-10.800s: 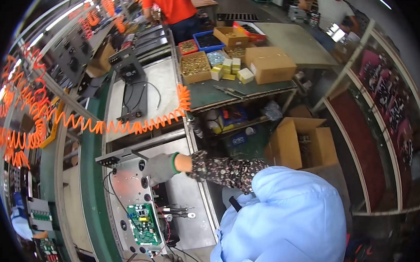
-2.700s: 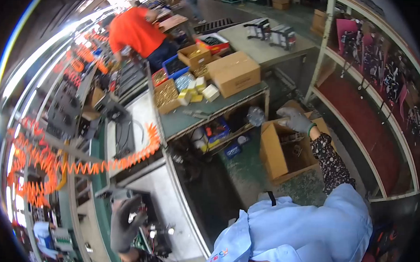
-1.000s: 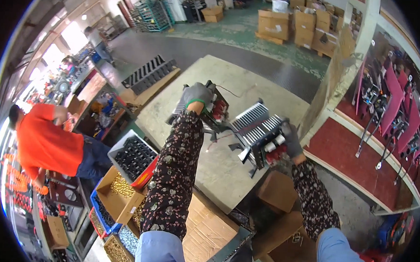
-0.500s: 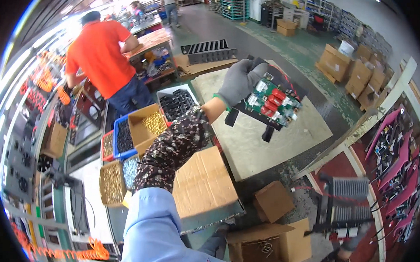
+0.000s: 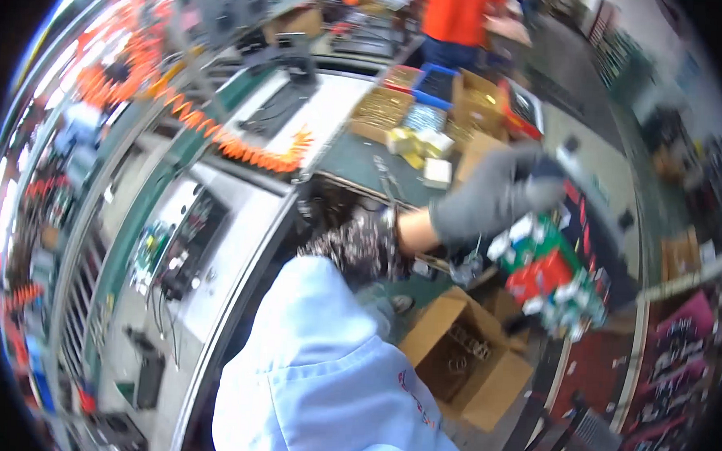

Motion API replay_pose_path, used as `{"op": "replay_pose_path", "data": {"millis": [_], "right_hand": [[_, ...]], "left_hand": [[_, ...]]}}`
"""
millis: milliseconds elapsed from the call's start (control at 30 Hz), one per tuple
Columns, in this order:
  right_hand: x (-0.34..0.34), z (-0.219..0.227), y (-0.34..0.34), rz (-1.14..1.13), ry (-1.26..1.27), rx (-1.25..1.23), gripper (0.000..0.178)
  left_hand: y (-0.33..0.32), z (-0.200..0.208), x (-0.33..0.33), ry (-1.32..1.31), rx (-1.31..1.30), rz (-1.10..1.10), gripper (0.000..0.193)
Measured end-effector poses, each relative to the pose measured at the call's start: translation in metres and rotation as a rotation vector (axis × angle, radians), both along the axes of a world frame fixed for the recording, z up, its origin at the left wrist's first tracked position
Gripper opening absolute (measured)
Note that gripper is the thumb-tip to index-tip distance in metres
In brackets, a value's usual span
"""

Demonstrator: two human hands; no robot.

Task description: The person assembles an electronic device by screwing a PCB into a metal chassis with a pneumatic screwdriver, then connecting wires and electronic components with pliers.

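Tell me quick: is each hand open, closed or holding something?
Left hand: closed, holding a circuit-board assembly.
Right hand: out of view, so its state can't be told.

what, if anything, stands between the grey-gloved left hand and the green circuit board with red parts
Nothing visible does: the grey-gloved left hand holds the green circuit board with red parts at its upper end, though blur hides the exact finger contact.

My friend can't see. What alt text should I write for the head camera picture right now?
A gray-gloved left hand holds up a blurry green-and-red circuit board unit. Lower in the picture are an open cardboard box and, far right, a finned part. An orange coiled hose stretches across the upper left.
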State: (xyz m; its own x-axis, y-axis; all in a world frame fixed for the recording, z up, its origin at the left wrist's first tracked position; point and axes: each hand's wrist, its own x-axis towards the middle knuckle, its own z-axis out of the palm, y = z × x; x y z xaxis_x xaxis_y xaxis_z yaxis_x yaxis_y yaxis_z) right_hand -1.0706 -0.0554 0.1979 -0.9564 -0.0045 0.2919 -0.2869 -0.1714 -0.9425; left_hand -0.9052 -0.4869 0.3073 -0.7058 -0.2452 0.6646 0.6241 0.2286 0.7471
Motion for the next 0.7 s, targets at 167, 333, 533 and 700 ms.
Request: {"op": "replay_pose_path", "data": {"millis": [167,333,533,700], "right_hand": [[0.007,0.021,-0.083,0.264,0.099,0.099,0.043],[0.016,0.059,-0.149,0.383,0.233,0.182,0.043],[0.076,0.064,-0.262,0.581,0.294,0.262,0.042],[0.151,0.032,-0.348,0.682,0.293,0.294,0.041]], "left_hand": [[0.014,-0.032,0.142,-0.113,0.196,0.130,0.039],[0.015,-0.027,0.250,-0.157,0.406,0.133,0.047],[0.006,-0.019,0.381,-0.001,0.424,0.505,0.045],[0.003,-0.029,0.511,0.057,0.618,0.866,0.036]]}}
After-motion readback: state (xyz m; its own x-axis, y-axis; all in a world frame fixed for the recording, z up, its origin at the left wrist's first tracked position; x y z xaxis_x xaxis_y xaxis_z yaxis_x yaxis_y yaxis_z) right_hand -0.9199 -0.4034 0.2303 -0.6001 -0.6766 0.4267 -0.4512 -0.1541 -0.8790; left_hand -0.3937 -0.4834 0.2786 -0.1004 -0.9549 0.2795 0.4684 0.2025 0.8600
